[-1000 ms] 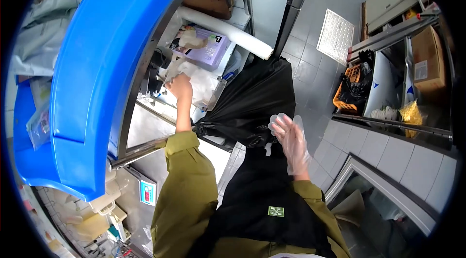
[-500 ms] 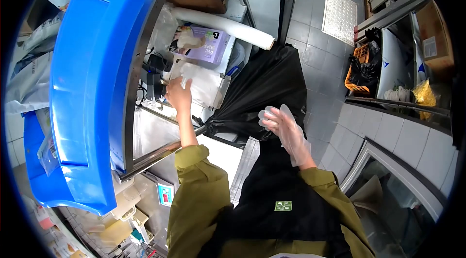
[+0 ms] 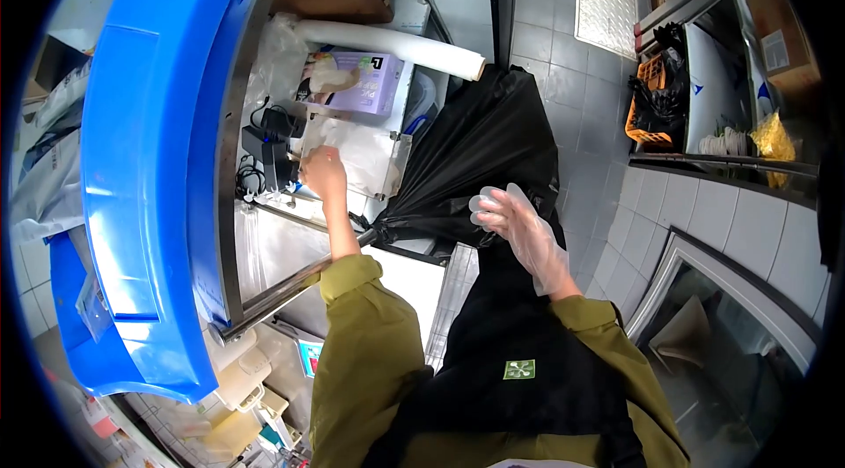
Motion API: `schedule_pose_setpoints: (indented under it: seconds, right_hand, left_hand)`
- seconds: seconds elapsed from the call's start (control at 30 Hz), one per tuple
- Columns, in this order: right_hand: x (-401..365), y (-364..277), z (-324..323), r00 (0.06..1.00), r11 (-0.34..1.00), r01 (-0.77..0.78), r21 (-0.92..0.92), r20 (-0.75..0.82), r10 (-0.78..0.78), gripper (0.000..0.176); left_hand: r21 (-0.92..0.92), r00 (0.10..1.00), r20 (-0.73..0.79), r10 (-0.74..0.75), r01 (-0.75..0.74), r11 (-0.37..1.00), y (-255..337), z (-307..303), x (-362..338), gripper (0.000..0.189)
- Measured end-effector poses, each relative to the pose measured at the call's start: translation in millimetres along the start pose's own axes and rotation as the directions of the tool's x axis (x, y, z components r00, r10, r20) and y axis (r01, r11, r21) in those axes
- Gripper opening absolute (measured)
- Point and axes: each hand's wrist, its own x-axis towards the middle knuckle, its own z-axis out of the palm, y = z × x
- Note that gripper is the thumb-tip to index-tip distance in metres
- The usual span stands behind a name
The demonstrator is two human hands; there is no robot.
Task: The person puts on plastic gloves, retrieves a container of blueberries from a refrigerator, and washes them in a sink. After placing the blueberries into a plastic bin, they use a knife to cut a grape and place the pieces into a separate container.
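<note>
My left hand (image 3: 325,171), bare, reaches onto the left end of a clear box (image 3: 398,164) holding a stack of thin, translucent plastic gloves (image 3: 356,149). Its fingers are curled together against the stack, and whatever they pinch is hidden. My right hand (image 3: 525,237) wears a loose clear plastic glove (image 3: 547,264) and is raised in front of the black apron. Its fingers are spread a little, with nothing held. Just behind the clear box sits a purple glove carton (image 3: 370,85).
Black power adapters (image 3: 268,147) with cables lie left of my left hand. A white roll (image 3: 396,47) lies behind the carton. A black plastic bag (image 3: 488,142) hangs beside the shelf. The large blue cover (image 3: 145,169) borders the left. An orange crate (image 3: 650,76) stands at right.
The fingers of my left hand went from spread over the clear box to curled in against the stack. My right hand stays nearly in place. The view has shifted slightly.
</note>
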Motion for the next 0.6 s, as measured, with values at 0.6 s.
schedule_pose_setpoints:
  seconds: [0.6]
  right_hand:
    - [38.4,6.4,101.0,0.866,0.986,-0.066,-0.152,0.482,0.132,0.052]
  left_hand:
    - [-0.950,0.947,0.310,-0.085,0.304,-0.074,32.4,-160.7,-132.9,0.010]
